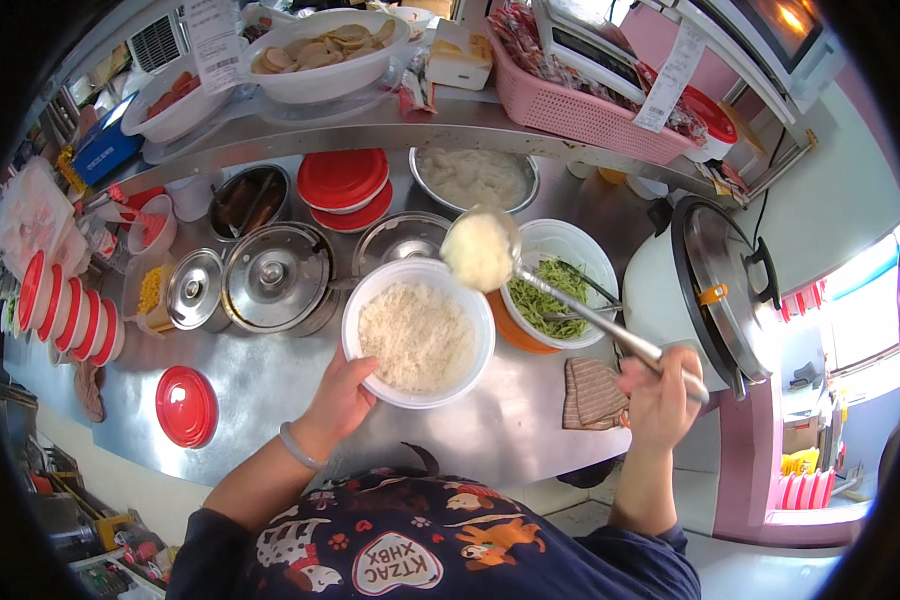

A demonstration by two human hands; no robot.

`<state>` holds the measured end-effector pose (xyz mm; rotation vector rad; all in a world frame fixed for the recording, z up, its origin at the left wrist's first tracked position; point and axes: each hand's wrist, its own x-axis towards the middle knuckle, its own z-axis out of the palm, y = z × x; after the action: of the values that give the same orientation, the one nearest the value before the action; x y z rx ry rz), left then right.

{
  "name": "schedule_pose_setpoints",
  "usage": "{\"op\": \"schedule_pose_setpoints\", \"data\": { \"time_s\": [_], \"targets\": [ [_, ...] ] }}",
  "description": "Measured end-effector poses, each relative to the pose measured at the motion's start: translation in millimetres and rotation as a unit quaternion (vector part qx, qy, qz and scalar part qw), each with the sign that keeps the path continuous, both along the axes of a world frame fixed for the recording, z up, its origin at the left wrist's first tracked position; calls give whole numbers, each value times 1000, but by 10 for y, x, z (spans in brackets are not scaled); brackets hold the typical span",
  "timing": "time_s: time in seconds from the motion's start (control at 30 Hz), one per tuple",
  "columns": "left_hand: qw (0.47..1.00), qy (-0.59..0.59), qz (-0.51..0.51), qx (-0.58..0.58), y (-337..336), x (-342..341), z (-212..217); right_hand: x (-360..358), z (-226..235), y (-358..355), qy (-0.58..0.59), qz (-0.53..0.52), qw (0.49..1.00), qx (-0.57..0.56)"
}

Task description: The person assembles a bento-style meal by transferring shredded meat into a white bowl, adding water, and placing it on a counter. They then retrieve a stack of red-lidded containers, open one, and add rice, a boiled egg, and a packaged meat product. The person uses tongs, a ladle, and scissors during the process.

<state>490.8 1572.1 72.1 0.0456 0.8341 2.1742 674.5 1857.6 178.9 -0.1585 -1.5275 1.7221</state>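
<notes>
My left hand (342, 395) grips the near left side of a white plastic bowl (352, 322), its thumb over the rim. White rice (415, 335) fills much of the bowl. In my right hand (662, 395) is the handle of a long metal ladle (580, 308). The ladle's head is heaped with pale, wet-looking food (477, 252) and hangs just past the bowl's far right rim. Behind it stands a steel basin (535, 188) of similar pale food in liquid. Green shreds (552, 300) with metal tongs lie in a white tub under the ladle handle.
Lidded steel pots (275, 275) stand left of the bowl, with red-lidded tubs (344, 178) behind. A red lid (186, 406) lies on the steel counter (270, 400). At right are a large cooker (660, 275) and a folded striped cloth (592, 393). A shelf (370, 130) crosses the back.
</notes>
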Motion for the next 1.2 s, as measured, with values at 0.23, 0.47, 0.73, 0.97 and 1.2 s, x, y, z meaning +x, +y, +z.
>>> {"op": "schedule_pose_setpoints", "data": {
  "time_s": [0.23, 0.47, 0.73, 0.97, 1.2],
  "targets": [
    [999, 43, -8, 24, -200, 25, 200, 295, 183, -580, -68, 112, 841, 526],
    [994, 96, -17, 41, -427, 101, 294, 264, 439, -798, 20, 116, 771, 625],
    [996, 89, -3, 26, -577, 158, 336, 457, 716, -785, -18, 47, 842, 537],
    [991, 130, -2, 38, -603, 115, 331, 374, 662, -769, -125, 184, 893, 391],
    [988, 151, -11, 21, -524, 151, 347, 115, 315, -834, -28, 128, 953, 275]
  ]
}}
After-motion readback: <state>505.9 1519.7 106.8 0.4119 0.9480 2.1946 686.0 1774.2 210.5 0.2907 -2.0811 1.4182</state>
